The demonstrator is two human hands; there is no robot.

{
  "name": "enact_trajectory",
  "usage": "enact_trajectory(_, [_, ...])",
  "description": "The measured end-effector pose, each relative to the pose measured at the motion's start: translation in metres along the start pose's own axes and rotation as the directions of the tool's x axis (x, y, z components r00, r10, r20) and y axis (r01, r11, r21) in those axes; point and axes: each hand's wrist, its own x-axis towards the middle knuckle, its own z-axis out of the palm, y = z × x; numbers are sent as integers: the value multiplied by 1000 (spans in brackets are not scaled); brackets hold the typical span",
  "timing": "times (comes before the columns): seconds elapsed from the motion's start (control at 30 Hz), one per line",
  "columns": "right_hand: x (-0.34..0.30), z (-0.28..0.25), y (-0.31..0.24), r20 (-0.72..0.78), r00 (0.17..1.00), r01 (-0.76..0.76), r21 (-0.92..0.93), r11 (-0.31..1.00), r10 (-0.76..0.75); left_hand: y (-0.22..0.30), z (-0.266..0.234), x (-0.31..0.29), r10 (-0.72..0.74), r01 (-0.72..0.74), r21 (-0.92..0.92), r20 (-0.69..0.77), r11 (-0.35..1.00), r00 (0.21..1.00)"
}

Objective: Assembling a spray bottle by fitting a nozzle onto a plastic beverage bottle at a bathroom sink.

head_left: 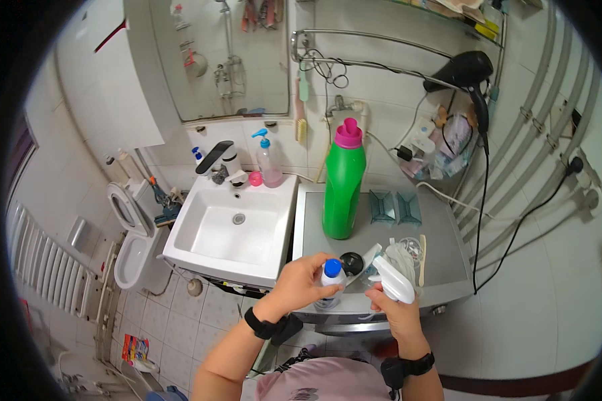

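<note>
My left hand (297, 287) is closed around a small white bottle (329, 290) with a blue cap (332, 267), held upright over the front edge of the grey-topped appliance (308, 250). My right hand (398, 315) grips a white trigger sprayer (394, 281); what is below its head is hidden by my fingers. Between the two hands sits a round black object (352, 263). Just beyond them, a tall green bottle (343, 190) with a pink cap stands on the appliance top. Behind the sprayer lies a pale bundle (403, 255) that I cannot make out, beside a thin cream stick (422, 260).
Left of the appliance is a white sink (211, 230) with a faucet (224, 160) and a pump bottle (269, 164). Two teal translucent dishes (395, 208) lie near the wall. A hair dryer (463, 72) hangs at right, its cord dangling. A toilet (135, 257) stands far left.
</note>
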Motion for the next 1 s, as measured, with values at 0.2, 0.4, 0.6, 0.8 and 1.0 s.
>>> enact_trajectory(0.2, [14,22,1,224,967,137,-54,989,-121,-16,30,-36,74,-54,102,-205,993,976])
enact_trajectory(0.4, [11,48,14,248,960,156,-102,982,-127,-37,65,-55,-97,27,-256,-265,966,959])
enact_trajectory(0.6, [16,57,47,220,903,425,-346,836,-368,-45,68,-62,-118,41,-251,-300,967,947])
enact_trajectory(0.8, [8,70,38,275,832,551,-508,661,-482,-55,60,-67,-127,56,-261,-266,964,955])
enact_trajectory(1.0, [16,70,34,333,805,593,-485,642,-492,-63,52,-61,-51,-15,-275,-232,961,971])
